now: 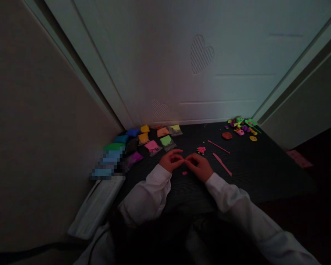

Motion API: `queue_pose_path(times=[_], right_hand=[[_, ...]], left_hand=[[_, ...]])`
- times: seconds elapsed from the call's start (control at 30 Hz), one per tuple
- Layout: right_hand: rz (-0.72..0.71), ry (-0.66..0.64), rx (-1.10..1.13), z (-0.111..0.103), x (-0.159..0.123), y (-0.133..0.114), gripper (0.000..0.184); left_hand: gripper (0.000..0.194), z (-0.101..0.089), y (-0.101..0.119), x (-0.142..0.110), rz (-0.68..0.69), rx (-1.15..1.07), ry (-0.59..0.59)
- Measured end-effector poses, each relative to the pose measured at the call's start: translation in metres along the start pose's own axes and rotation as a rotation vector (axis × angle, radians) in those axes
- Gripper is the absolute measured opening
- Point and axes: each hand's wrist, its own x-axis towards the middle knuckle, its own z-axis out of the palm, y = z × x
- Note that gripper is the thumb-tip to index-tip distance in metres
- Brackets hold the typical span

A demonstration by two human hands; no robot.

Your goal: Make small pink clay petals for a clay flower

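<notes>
At the middle of the dark table, my left hand and my right hand meet fingertip to fingertip, both closed in a pinch. Whatever lies between the fingertips is too small and dim to make out. Just below them rests a small piece of pink clay. Beyond my right hand lies a small pink clay shape with greenish bits at its edge. To the right are a thin pink modelling stick and a pink plastic clay knife.
Several bags of coloured clay, including a pink one and a green one, lie at the left. A long pale box sits nearer. Small clay figures, a red lump and a yellow disc are at the back right.
</notes>
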Motion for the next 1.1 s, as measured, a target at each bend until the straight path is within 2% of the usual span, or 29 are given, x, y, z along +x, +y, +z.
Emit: queue_pose_path(times=[0.63,0.93,1.1], right_hand=[[0.008,0.012,0.028,0.002,0.001,0.002,0.017],[0.007,0.022,0.006,-0.001,0.001,0.001,0.018],[0.022,0.026,0.007,-0.001,0.001,0.003,0.018]], left_hand=[[0.045,0.001,-0.005,0.001,0.004,-0.052,0.003],[0.044,-0.001,-0.01,0.005,-0.006,-0.029,0.09],[0.041,-0.003,-0.011,0.006,-0.02,-0.031,0.1]])
